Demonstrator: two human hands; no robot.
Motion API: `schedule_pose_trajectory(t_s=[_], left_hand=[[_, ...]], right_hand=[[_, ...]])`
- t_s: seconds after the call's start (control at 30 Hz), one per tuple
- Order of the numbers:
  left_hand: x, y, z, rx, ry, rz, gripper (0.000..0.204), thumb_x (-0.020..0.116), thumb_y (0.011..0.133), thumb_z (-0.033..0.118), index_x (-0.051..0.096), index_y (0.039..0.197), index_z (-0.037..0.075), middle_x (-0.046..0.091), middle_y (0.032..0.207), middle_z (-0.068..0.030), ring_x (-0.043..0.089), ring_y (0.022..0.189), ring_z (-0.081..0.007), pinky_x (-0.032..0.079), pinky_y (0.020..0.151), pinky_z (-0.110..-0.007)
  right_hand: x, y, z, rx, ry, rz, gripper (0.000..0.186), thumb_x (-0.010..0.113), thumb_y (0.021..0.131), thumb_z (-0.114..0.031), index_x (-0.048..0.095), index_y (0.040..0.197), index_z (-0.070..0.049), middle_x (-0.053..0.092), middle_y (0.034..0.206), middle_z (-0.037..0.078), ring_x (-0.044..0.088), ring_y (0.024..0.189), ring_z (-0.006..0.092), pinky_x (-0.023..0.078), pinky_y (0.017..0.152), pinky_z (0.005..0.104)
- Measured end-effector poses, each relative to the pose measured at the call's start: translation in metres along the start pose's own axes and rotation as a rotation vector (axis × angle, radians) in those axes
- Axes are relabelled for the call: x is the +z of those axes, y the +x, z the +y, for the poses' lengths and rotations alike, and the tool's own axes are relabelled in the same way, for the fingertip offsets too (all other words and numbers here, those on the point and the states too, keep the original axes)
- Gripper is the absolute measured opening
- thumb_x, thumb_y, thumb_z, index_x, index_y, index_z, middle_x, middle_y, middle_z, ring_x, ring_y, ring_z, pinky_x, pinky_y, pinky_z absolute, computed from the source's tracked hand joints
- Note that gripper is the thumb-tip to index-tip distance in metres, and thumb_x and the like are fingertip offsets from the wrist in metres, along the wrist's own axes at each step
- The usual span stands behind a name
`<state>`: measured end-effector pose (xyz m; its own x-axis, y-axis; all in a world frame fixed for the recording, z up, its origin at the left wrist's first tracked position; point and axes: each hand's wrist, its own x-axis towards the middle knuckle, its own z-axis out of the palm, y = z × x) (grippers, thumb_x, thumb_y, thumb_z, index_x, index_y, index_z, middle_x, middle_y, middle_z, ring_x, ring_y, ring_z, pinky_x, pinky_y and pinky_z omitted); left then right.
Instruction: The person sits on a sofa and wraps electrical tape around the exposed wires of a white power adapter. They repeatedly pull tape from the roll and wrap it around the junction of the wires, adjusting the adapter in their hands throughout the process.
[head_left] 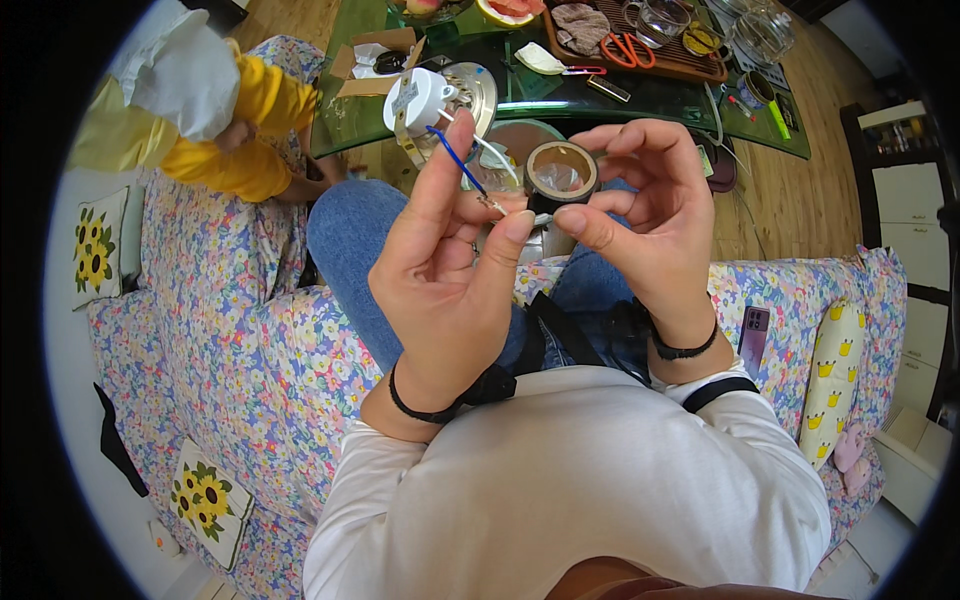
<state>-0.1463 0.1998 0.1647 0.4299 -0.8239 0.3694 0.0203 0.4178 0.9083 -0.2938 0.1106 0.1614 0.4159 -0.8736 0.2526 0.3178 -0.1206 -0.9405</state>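
My left hand has thumb and finger closed on a bare wire end. A blue wire and a white wire hang from a white round electrical part with a metal strap, above that hand, beside a shiny round metal piece. My right hand, fingers curled, holds a roll of black tape upright between the fingers; its thumb pinches at the pale strand below the roll, close to my left thumb. Whether the strand is wire or tape I cannot tell.
A green glass table holds an open box, a wooden tray, scissors and cups. A person in yellow sleeves is at left. I sit on a floral sofa; a phone lies at my right.
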Motion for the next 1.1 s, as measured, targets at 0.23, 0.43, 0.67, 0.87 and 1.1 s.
schedule_pose_trajectory(t_s=[0.23,0.43,0.67,0.87,1.1], left_hand=[[0.001,0.002,-0.001,-0.077,-0.054,0.002,0.07,0.068,0.094,-0.013,0.035,0.156,-0.013,0.051,0.155,-0.0198,0.069,0.107,-0.0147,0.056,0.094,-0.028],[0.003,0.003,-0.004,-0.074,-0.118,0.042,0.071,0.067,0.093,-0.013,0.036,0.156,-0.01,0.044,0.16,-0.0217,0.069,0.107,-0.016,0.061,0.085,-0.026],[0.005,0.004,-0.008,-0.036,-0.069,0.011,0.073,0.069,0.092,-0.012,0.037,0.157,-0.007,0.044,0.161,-0.0207,0.067,0.107,-0.0156,0.064,0.077,-0.024],[0.002,0.003,-0.013,0.01,0.116,-0.011,0.07,0.067,0.092,-0.014,0.04,0.156,-0.007,0.051,0.155,-0.0196,0.069,0.104,-0.0143,0.062,0.08,-0.024],[-0.001,0.01,-0.035,0.35,0.502,-0.111,0.063,0.067,0.091,-0.016,0.048,0.151,-0.009,0.061,0.146,-0.021,0.071,0.102,-0.0152,0.061,0.083,-0.028]], right_hand=[[0.002,-0.001,0.007,-0.057,-0.035,0.01,0.048,0.085,0.084,0.004,0.054,0.119,0.0,0.067,0.119,0.011,0.069,0.104,0.0141,0.06,0.092,0.0296],[0.01,-0.001,0.013,-0.107,0.017,0.077,0.037,0.081,0.087,0.005,0.057,0.115,0.001,0.066,0.117,0.01,0.069,0.105,0.014,0.059,0.094,0.0282],[0.01,-0.002,0.017,-0.074,0.001,0.051,0.012,0.077,0.091,0.003,0.07,0.1,0.006,0.062,0.121,0.014,0.068,0.105,0.0145,0.059,0.092,0.0271],[0.005,0.001,0.017,0.063,0.043,0.017,0.015,0.079,0.093,-0.006,0.076,0.1,0.007,0.066,0.125,0.017,0.068,0.106,0.016,0.057,0.088,0.0262],[0.005,0.004,0.023,0.295,0.25,0.008,0.021,0.077,0.095,-0.009,0.074,0.109,0.007,0.076,0.108,0.015,0.073,0.096,0.015,0.06,0.088,0.0278]])
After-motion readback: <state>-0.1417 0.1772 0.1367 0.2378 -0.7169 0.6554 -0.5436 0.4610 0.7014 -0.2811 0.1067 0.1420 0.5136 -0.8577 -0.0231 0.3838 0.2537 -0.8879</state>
